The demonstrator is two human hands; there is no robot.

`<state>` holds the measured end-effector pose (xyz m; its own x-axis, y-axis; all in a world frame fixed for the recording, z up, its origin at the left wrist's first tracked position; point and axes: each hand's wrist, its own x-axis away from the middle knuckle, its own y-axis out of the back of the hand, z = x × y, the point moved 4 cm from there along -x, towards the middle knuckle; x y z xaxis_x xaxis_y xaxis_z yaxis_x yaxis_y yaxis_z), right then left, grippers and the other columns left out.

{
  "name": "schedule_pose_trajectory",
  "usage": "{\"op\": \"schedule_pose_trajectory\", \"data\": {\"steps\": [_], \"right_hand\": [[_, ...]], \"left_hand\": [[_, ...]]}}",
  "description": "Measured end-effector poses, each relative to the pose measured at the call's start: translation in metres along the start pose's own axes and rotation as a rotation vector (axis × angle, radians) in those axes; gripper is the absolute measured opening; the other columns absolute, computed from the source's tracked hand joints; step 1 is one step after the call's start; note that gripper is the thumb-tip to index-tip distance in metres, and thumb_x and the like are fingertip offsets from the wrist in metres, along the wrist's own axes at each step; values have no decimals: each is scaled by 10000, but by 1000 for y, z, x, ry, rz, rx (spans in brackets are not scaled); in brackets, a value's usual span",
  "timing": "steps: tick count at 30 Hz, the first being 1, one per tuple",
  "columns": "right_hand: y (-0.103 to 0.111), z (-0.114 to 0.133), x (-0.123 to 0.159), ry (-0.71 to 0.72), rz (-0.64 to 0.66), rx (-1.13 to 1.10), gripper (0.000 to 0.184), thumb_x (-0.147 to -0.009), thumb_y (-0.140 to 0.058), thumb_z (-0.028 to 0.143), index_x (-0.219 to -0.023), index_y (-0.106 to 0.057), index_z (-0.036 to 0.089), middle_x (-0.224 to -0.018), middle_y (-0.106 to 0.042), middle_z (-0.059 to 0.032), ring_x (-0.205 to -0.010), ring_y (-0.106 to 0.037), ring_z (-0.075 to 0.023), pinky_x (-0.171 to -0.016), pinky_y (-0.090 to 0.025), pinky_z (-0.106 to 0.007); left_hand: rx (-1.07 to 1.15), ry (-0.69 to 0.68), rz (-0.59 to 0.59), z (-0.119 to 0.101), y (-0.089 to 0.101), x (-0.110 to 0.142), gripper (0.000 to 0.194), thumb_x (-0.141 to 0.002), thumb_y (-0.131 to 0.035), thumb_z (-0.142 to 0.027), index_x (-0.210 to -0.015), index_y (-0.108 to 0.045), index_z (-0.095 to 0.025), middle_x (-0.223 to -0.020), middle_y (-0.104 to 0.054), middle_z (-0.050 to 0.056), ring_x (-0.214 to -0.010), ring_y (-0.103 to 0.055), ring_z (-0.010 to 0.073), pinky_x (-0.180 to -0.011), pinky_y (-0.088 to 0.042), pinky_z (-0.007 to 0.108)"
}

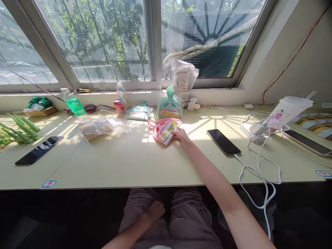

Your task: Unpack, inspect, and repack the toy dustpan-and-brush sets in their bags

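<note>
My right hand point(181, 135) reaches over the table and grips the wide edge of a pink mini dustpan point(163, 129), which has a small brush and a printed label in it. The dustpan's handle points left. Behind it a green dustpan point(169, 103) stands upright in clear wrap, and another green dustpan point(140, 112) lies flat to its left. My left hand point(155, 210) rests on my thigh below the table edge, its fingers curled; whether anything is inside is hidden.
Left on the table point(124, 166) are a green-labelled bottle point(75, 105), a plastic-wrapped packet point(97, 129), a red can point(119, 106) and a black phone point(38, 150). At right lie a charging phone point(223, 141), tangled white cables point(261, 173) and a lidded cup point(286, 110).
</note>
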<state>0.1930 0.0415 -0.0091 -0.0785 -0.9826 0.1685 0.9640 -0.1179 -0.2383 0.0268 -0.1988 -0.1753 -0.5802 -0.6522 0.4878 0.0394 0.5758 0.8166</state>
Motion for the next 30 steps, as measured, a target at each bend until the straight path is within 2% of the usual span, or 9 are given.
{"op": "schedule_pose_trajectory", "data": {"steps": [6,10,12,15,18,21,23,26,30], "right_hand": [[5,3,1,-4,8,-3,232,-741,-650,-24,-916,-651,128,-832,-740,-49,-711,-713,-161,-718,-623,-301],[12,1,-2,-1,-40,-9,224,-717,-650,-37,-876,-642,122,-815,-736,-54,-716,-715,-169,-738,-629,-320],[13,0,-3,18,-43,-25,234,-708,-645,-40,-876,-644,123,-820,-738,-56,-734,-720,-177,-751,-633,-332],[12,-1,-2,34,-29,-28,236,-711,-636,-29,-890,-654,123,-848,-746,-63,-762,-725,-186,-765,-635,-346],[11,0,3,31,-11,-24,254,-713,-632,-24,-919,-658,122,-895,-753,-75,-806,-729,-192,-776,-632,-343],[8,4,8,47,22,-12,270,-721,-625,-11,-952,-662,123,-931,-758,-81,-838,-733,-198,-790,-628,-344],[7,6,10,55,27,-9,282,-714,-627,-4,-963,-668,121,-925,-758,-80,-833,-736,-204,-799,-626,-355],[6,5,9,40,6,-17,316,-684,-639,-1,-970,-672,130,-885,-758,-65,-820,-742,-213,-800,-628,-370],[6,4,7,48,7,-8,296,-674,-636,0,-928,-672,149,-857,-760,-52,-851,-741,-220,-781,-633,-356]], "left_hand": [[-95,-35,219,-22,48,74,267,-862,-551,-91,-975,-776,-182,-1036,-753,132,-1043,-683,275,-855,-471,339],[18,-347,340,-47,123,165,307,-905,-604,-357,-1190,-717,-359,-962,-781,21,-940,-719,247,-748,-498,315],[126,-345,198,-40,173,183,358,-916,-584,-462,-1265,-655,-429,-1126,-751,-35,-1025,-696,196,-831,-494,262],[-27,33,-455,18,256,159,468,-969,-435,-536,-1367,-585,-340,-1317,-662,14,-1226,-589,227,-991,-442,299],[-192,379,-805,89,304,98,621,-984,-438,-403,-1527,-352,-114,-1513,-459,175,-1420,-388,289,-1139,-311,389],[-172,572,-772,140,319,33,771,-960,-483,-363,-1525,-190,71,-1548,-309,326,-1457,-301,364,-1156,-263,482],[-134,586,-739,155,324,7,653,-961,-452,-299,-1478,-303,70,-1474,-413,340,-1388,-398,381,-1104,-327,501],[-135,417,-700,157,330,-3,448,-883,-424,-89,-1299,-590,-99,-1356,-602,177,-1259,-539,263,-1067,-377,383],[-184,174,-668,154,330,11,595,-707,-412,45,-1164,-683,-225,-932,-764,-13,-970,-651,160,-1115,-309,364]]}}
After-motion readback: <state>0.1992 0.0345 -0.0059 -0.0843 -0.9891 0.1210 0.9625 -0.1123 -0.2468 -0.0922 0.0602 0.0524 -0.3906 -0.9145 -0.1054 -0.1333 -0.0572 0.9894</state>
